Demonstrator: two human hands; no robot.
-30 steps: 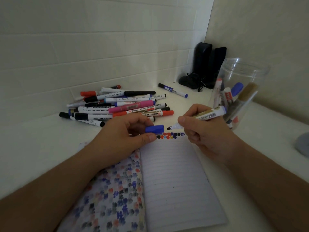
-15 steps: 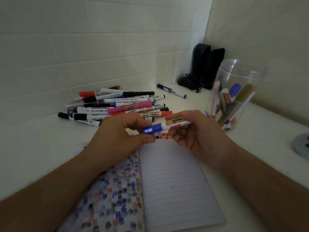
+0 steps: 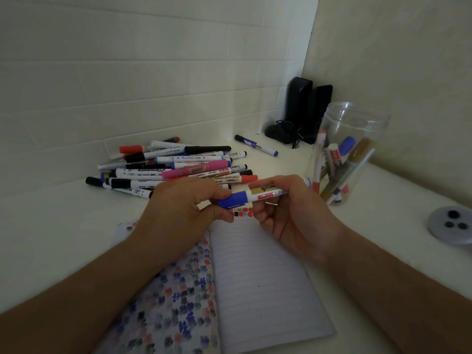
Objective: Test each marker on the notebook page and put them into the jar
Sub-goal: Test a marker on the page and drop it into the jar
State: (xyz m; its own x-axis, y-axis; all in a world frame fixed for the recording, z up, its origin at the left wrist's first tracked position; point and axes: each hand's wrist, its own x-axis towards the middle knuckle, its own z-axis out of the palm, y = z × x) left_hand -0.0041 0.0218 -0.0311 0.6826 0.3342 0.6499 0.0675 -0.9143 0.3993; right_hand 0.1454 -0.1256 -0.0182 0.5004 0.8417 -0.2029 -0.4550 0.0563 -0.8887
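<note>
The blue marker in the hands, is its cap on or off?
On. The blue cap sits pushed against the marker body, no tip showing, with the left hand pinching the cap and the right hand gripping the barrel.

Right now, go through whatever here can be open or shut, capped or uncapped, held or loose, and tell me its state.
Blue-capped marker: capped, held in both hands.
Left hand: grips the cap end.
Right hand: grips the barrel.
Jar: upright, lid off, several markers inside.
Notebook: open, test marks on the left page and along the right page's top.
Marker pile: loose on the table.
</note>
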